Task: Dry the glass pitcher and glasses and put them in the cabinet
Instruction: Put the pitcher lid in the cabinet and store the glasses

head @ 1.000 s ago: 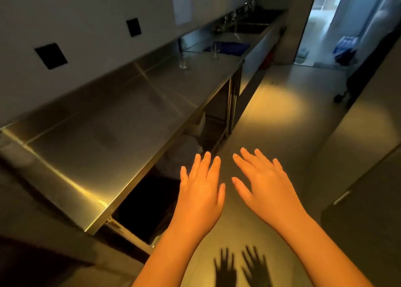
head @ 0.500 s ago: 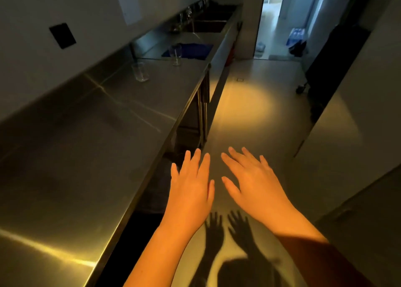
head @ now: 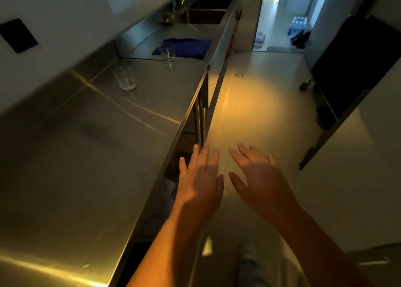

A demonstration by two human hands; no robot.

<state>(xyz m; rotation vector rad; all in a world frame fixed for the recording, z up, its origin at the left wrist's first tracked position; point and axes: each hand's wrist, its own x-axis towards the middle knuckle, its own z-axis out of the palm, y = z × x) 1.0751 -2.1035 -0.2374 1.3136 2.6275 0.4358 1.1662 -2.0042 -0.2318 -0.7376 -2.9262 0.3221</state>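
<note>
On the left runs a long stainless-steel tabletop (head: 86,145), and both glasses stand upright on its far stretch: a short tumbler (head: 125,78) nearer the wall, then a tall glass (head: 167,53) further along and closer to the front edge, just before a blue cloth (head: 191,46) that lies on the next section towards the sink (head: 206,16) (no pitcher can be made out; the things beside the sink are too blurred to name). The left hand (head: 200,178) hangs palm down over the tabletop's front edge, its fingers (head: 204,154) straight and slightly spread, holding nothing. The right hand (head: 258,178) floats beside it over the floor, fingers (head: 244,151) likewise apart and empty. Both glasses lie well ahead of the fingertips and off to the left, along the line of the tabletop, so neither looks reachable from here. The left hand is the nearer, being on the tabletop side; the right would have to cross over. Drying looks not yet begun, and since the cloth lies beyond the glasses, the likely next move is forward along the tabletop, left hand leading towards the tumbler
</note>
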